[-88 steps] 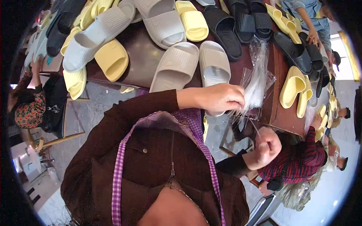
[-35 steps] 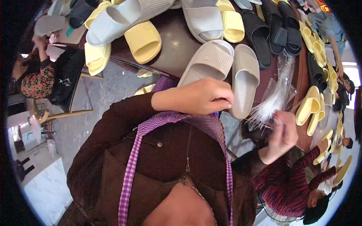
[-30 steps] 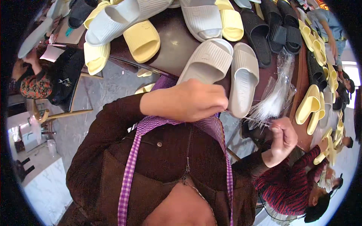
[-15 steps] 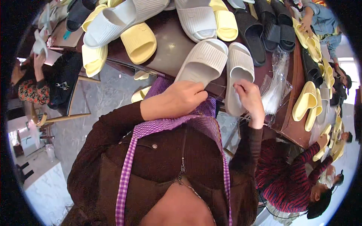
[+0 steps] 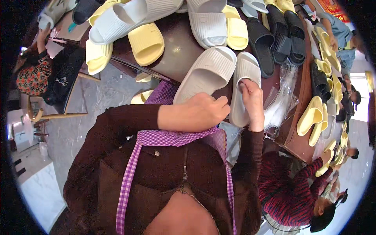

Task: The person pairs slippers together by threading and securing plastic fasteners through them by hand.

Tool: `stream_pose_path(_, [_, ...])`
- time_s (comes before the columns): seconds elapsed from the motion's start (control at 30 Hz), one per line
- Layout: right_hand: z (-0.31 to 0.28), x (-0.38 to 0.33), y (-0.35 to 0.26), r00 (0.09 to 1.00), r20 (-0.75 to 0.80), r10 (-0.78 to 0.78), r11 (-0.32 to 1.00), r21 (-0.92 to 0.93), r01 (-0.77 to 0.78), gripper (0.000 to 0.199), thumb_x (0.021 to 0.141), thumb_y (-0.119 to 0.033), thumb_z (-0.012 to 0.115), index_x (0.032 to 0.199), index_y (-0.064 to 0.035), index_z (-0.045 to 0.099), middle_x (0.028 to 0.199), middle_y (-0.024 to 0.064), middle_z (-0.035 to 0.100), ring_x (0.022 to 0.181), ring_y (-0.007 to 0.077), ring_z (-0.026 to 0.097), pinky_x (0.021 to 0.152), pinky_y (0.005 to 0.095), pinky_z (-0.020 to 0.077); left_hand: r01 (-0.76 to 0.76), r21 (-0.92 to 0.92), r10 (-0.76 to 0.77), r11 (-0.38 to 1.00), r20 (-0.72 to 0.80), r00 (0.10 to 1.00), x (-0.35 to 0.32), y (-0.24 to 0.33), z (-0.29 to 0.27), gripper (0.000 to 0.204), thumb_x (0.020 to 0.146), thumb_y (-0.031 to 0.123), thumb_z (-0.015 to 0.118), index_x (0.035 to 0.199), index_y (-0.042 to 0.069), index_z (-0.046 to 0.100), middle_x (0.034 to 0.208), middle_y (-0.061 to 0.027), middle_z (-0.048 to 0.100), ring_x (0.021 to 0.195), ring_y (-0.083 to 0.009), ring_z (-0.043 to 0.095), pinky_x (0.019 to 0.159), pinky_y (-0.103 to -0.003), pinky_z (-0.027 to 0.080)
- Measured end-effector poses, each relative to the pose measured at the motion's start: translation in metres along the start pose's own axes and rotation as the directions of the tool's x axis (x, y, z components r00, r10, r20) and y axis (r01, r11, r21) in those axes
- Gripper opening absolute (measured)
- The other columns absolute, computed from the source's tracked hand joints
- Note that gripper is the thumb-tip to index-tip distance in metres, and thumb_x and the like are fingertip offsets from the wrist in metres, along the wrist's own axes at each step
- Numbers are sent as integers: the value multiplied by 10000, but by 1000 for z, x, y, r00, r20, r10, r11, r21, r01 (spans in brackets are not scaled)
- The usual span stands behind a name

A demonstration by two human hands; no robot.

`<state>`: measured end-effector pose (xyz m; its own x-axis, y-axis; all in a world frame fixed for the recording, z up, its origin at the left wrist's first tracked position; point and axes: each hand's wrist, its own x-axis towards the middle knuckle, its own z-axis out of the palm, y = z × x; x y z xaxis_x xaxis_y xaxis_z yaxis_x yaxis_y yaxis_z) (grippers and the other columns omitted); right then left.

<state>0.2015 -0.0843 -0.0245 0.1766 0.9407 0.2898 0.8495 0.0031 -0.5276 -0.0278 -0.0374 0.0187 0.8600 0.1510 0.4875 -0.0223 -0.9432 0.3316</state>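
A pair of pale grey ribbed slide slippers lies at the near edge of the table in front of me. My left hand is closed beside the heel of the left slipper. Its fingertips point toward the right slipper, and whatever they pinch is hidden. My right hand overlaps the side of the right slipper. Its fingers are curled together, with the tips at the opening under the ribbed strap; I cannot make out what lies between them.
Light grey slippers, yellow slippers and black slippers crowd the dark table. Clear plastic bags lie right of my right hand. A person in a red-and-black striped top works on the right. A wooden chair stands left.
My left hand has moved right, away from the left slipper's heel and toward the right slipper. My right fingers have moved up to the strap opening. The view has shifted slightly.
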Motion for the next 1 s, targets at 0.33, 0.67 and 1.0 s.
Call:
stream_pose_path(0.33, [-35,-17,-4,997,-65,-50,997,-65,45,241,862,10,515,1088,0,598,937,148,650,746,197,633,681,285,498,62,315,-53,947,-37,998,24,-7,61,87,676,122,558,641,62,507,622,-65,488,445,-147,542,392,-280,405])
stream_pose_path(0.67, [-54,81,70,892,-4,451,861,-259,-437,337,810,-306,612,821,23,681,595,110,619,539,177,602,524,310,466,56,288,-41,956,-56,998,31,-6,67,105,669,128,572,657,24,585,622,-97,540,448,-172,576,360,-297,410])
stream_pose_path(1.0, [-23,102,94,973,19,230,916,-342,-210,348,727,-300,651,803,39,668,698,201,644,665,291,649,645,376,493,72,218,-48,973,-113,992,23,-6,66,89,655,120,562,649,50,506,628,-71,476,445,-176,529,408,-301,420])
